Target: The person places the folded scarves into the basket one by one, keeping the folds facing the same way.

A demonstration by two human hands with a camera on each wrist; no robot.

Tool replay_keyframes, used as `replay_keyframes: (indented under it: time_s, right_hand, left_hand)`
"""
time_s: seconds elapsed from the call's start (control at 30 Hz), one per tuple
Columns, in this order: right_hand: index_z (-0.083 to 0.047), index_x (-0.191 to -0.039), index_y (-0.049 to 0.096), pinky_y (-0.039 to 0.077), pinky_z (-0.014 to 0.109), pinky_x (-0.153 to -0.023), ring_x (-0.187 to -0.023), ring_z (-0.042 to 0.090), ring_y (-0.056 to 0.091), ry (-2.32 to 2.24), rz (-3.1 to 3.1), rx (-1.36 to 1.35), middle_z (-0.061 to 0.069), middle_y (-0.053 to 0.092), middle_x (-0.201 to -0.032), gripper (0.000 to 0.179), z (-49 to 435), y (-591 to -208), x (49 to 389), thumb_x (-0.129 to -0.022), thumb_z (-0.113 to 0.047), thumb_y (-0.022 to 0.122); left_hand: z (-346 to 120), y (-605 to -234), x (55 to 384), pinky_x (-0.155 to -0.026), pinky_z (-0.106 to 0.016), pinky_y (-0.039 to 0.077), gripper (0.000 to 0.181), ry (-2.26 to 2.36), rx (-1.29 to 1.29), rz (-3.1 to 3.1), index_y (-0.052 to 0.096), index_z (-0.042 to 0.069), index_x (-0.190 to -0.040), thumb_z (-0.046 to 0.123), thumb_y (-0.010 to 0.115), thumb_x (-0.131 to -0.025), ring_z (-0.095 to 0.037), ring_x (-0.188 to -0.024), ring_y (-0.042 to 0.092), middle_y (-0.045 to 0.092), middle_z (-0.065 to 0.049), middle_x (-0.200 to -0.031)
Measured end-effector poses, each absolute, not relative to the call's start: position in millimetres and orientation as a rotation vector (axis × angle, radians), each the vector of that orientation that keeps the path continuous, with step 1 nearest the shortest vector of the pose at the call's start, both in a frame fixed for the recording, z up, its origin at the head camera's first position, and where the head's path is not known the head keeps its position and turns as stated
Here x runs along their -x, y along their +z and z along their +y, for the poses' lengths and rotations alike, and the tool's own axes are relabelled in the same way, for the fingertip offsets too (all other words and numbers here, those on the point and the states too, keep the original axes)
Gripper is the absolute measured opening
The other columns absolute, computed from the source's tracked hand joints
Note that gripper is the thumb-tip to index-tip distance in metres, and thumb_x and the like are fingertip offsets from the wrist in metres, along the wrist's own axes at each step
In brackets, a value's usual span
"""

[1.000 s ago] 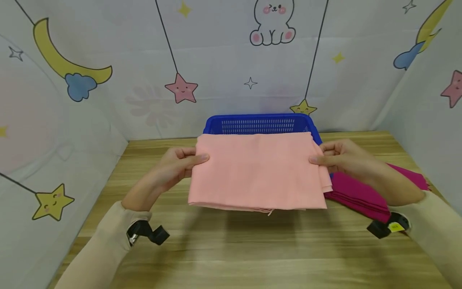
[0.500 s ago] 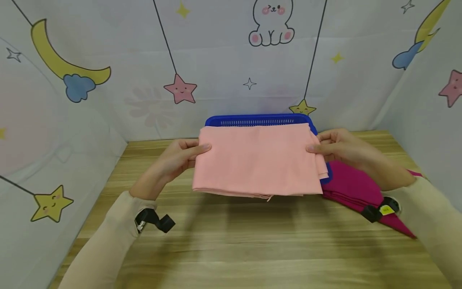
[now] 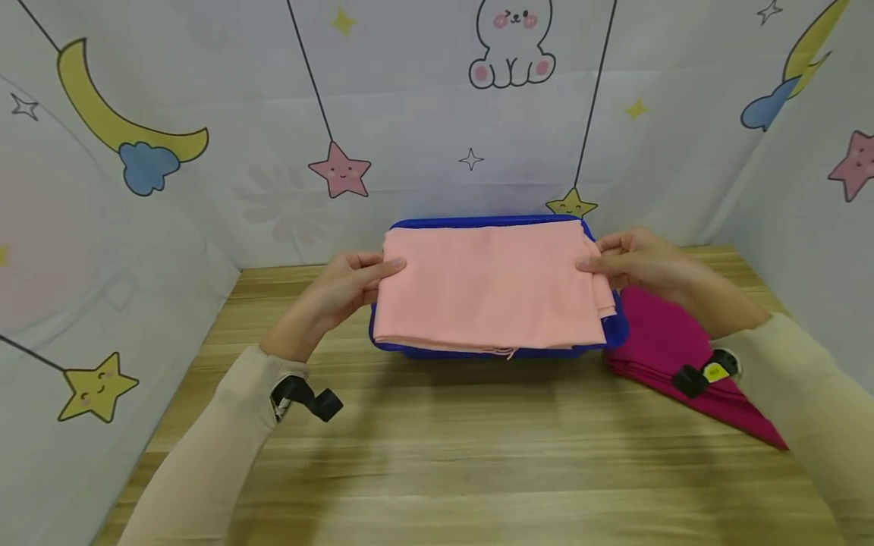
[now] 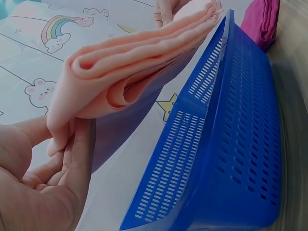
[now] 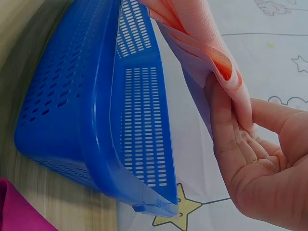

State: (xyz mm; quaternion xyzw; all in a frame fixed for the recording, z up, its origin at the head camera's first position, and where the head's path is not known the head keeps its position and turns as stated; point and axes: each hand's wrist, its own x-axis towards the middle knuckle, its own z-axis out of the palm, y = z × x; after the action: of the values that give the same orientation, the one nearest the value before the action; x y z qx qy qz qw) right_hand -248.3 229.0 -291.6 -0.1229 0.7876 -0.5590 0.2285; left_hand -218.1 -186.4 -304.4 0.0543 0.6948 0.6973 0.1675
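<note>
Between my two hands hangs a folded pink cloth (image 3: 488, 284), its layers showing at the edge in both wrist views. My left hand (image 3: 351, 284) pinches its left end, thumb on top and fingers beneath. At the other end my right hand (image 3: 635, 262) pinches the cloth (image 5: 211, 53) in the same way. Below it stands a blue plastic basket (image 4: 236, 139) with slotted walls. In the wrist views the cloth is above the basket's rim (image 5: 98, 120), apart from it. From the head view the cloth covers most of the basket's opening.
A folded magenta cloth (image 3: 665, 341) lies on the wooden table (image 3: 464, 455), right of the basket and partly under my right forearm. Behind the table hangs a white printed curtain (image 3: 410, 91), close to the basket's back. Similar fabric (image 3: 89, 265) closes off the left side.
Both hands have carried the pink cloth forward, away from me, so it now overlaps nearly all of the basket's opening. The basket's front rim has come into view below the cloth.
</note>
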Motion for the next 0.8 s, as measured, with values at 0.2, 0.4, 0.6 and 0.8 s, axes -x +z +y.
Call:
replay_keyframes:
  time_s: [0.2, 0.4, 0.6, 0.8]
  right_hand:
    - [0.003, -0.11, 0.067, 0.058, 0.033, -0.072, -0.077, 0.019, 0.07, -1.521, 2.208, 0.283, 0.006, 0.072, -0.08, 0.023, 227, -291, 257, -0.097, -0.016, 0.067]
    - [0.009, -0.113, 0.063, 0.059, 0.032, -0.075, -0.079, 0.017, 0.07, -1.513, 2.233, 0.273, 0.005, 0.072, -0.084, 0.029, 221, -293, 267, -0.097, -0.014, 0.067]
    - [0.007, -0.104, 0.065, 0.059, 0.032, -0.074, -0.08, 0.016, 0.07, -1.477, 2.254, 0.312, 0.004, 0.072, -0.082, 0.021, 219, -294, 274, -0.099, -0.014, 0.064]
    - [0.007, -0.105, 0.064, 0.059, 0.032, -0.074, -0.078, 0.016, 0.069, -1.435, 2.29, 0.315, 0.004, 0.071, -0.082, 0.023, 216, -295, 277, -0.098, -0.015, 0.066]
  left_hand:
    - [-183, -305, 226, -0.08, -0.031, 0.058, 0.04, 1.995, -0.111, 1.988, 0.059, -0.007, -0.129, 0.02, 0.063, -0.1, -0.016, -0.085, 0.071, 0.071, -0.007, -0.098]
    - [-182, -309, 234, -0.079, -0.028, 0.058, 0.042, 1.99, -0.061, 2.016, 0.058, -0.005, -0.133, 0.021, 0.063, -0.1, -0.014, -0.085, 0.071, 0.07, -0.005, -0.098]
    - [-180, -313, 241, -0.08, -0.027, 0.058, 0.044, 1.948, -0.055, 2.064, 0.058, -0.006, -0.132, 0.024, 0.063, -0.1, -0.014, -0.087, 0.07, 0.068, -0.006, -0.101]
    - [-176, -316, 245, -0.075, -0.026, 0.058, 0.041, 1.919, -0.025, 2.098, 0.059, -0.008, -0.128, 0.021, 0.062, -0.1, -0.013, -0.079, 0.069, 0.068, -0.005, -0.094]
